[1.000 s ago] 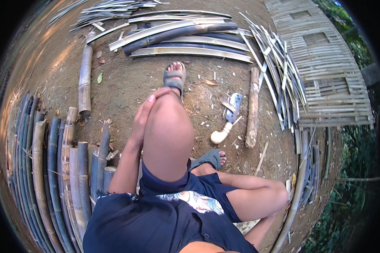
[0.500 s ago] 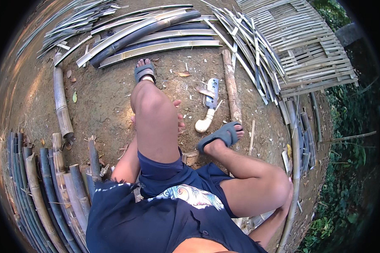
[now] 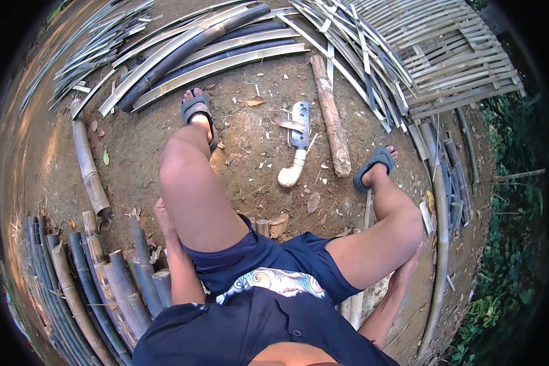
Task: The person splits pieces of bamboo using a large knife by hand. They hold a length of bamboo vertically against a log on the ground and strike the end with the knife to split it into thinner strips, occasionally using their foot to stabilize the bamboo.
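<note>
My left hand (image 3: 163,213) is against the outer side of my bent left leg, its fingers hidden behind it. My right hand (image 3: 407,267) is tucked under my right thigh by the knee; its fingers are out of sight too. On the dirt between my feet lies a cleaver (image 3: 299,125), its blade pierced with holes and its pale curved handle (image 3: 292,170) toward me. A dry strip or leaf (image 3: 288,124) rests across the blade. Neither hand touches the cleaver.
A wooden stick (image 3: 331,116) lies right of the cleaver. Split bamboo lengths (image 3: 226,70) are piled ahead, thin slats (image 3: 348,55) beside them. A woven bamboo panel (image 3: 445,55) is at far right. Bamboo poles (image 3: 73,293) stack at left; one long pole (image 3: 440,244) runs along the right.
My legs have spread apart, and my right foot has shifted right, away from the cleaver. My left hand has drawn back from behind the left shin to the leg's outer side.
</note>
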{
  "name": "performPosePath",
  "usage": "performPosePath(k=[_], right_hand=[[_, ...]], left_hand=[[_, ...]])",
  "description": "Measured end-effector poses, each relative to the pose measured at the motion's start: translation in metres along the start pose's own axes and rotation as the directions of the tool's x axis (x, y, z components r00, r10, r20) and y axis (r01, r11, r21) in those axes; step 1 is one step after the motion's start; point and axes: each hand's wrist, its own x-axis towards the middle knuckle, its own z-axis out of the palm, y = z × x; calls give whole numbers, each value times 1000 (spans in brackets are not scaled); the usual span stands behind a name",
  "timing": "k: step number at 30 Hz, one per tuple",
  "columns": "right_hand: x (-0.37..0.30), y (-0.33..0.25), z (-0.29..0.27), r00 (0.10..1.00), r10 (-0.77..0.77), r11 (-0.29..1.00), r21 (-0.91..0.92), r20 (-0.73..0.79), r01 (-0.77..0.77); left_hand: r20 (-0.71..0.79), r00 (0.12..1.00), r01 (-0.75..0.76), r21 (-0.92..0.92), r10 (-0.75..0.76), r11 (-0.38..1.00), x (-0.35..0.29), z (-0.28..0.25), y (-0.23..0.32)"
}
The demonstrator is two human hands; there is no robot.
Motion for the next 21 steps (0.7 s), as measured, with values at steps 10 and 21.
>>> performPosePath(k=[10,21], right_hand=[[48,4,2,981,-187,980,73,60,182],[57,-36,11,938,-329,866,-363,108,345]], left_hand=[[-301,913,-139,406,276,903,30,-9,54],[383,923,-251,548,28,798,172,107,178]])
